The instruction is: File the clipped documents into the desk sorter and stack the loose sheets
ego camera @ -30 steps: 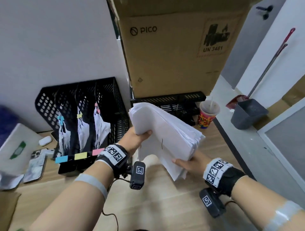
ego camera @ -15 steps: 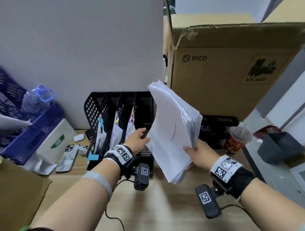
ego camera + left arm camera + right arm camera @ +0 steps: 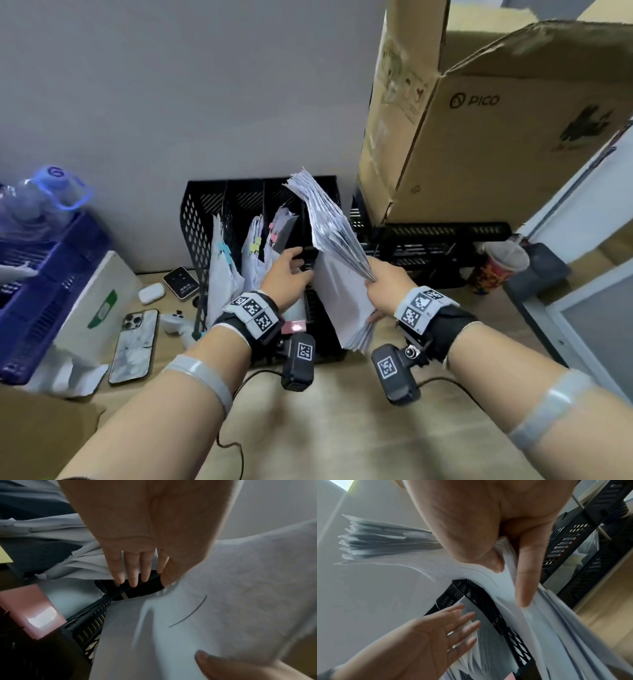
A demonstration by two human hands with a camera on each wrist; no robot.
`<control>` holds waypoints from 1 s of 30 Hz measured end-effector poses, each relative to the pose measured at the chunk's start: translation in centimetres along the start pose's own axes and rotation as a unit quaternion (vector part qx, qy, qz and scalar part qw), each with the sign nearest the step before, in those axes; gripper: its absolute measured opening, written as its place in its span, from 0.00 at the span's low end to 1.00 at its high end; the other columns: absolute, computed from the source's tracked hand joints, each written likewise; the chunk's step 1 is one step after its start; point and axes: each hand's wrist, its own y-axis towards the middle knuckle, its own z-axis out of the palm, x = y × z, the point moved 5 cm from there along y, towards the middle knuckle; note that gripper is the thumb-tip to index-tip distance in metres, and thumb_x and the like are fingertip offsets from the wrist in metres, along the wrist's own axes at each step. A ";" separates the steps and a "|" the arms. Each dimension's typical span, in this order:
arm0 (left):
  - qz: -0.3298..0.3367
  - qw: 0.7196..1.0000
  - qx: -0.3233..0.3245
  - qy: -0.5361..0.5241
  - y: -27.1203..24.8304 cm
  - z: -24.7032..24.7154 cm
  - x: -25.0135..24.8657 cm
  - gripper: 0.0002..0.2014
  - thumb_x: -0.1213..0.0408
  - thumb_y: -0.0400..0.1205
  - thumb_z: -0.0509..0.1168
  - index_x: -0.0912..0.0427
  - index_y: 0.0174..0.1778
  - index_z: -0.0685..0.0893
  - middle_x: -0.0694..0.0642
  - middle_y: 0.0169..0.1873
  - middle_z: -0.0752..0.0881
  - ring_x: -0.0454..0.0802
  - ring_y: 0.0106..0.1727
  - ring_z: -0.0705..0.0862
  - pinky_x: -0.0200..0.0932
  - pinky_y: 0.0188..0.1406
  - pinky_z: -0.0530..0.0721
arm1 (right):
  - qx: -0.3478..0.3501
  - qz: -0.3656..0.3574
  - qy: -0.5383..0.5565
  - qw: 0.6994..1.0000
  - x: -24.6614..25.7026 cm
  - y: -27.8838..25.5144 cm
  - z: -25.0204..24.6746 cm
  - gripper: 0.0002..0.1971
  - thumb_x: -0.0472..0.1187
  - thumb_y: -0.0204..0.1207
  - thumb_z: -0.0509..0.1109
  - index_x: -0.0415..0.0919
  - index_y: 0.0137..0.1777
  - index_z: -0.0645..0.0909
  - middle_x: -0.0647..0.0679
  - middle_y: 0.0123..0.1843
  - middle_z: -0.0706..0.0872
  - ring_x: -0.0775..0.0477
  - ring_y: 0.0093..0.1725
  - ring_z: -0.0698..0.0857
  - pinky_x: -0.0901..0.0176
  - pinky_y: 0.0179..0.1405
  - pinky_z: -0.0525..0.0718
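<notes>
Our right hand (image 3: pixel 383 294) holds the thick stack of loose sheets (image 3: pixel 337 260) over the black desk sorter (image 3: pixel 205 219). Our left hand (image 3: pixel 287 274) has flat, straight fingers by its divider.

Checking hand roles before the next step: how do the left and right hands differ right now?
The right hand pinches the thick stack of loose sheets, thumb on top; the left hand holds nothing. The left hand's fingers are straight, at the desk sorter's divider and filed papers; the right's curl round the stack's edge. Both wear tagged wrist bands.
</notes>
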 end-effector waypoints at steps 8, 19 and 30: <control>-0.016 0.999 0.012 -0.051 0.4 -1.9 1.6 0.26 0.69 0.83 0.67 0.54 0.78 0.70 0.56 0.63 0.87 0.54 0.67 0.84 0.60 0.74 0.78 | -0.102 0.049 -0.036 0.993 2.2 5.3 3.2 0.29 0.34 0.71 0.53 0.57 0.71 0.67 0.35 0.56 0.84 0.26 0.48 0.87 0.34 0.46 0.90; -0.008 0.997 0.042 -0.061 0.3 -2.4 2.2 0.20 0.72 0.86 0.62 0.60 0.74 0.73 0.59 0.60 0.88 0.55 0.59 0.89 0.42 0.57 0.84 | -0.155 0.118 0.207 0.959 -1.2 5.8 9.5 0.20 0.44 0.74 0.71 0.47 0.66 0.80 0.43 0.57 0.89 0.37 0.56 0.87 0.57 0.53 0.82; -0.024 0.993 0.029 -0.109 -1.8 -0.8 -1.4 0.20 0.72 0.85 0.60 0.60 0.74 0.72 0.65 0.60 0.86 0.61 0.58 0.89 0.57 0.62 0.86 | -0.174 -0.032 0.151 0.972 1.6 1.6 1.5 0.11 0.49 0.78 0.67 0.47 0.56 0.77 0.52 0.43 0.83 0.42 0.47 0.86 0.45 0.52 0.87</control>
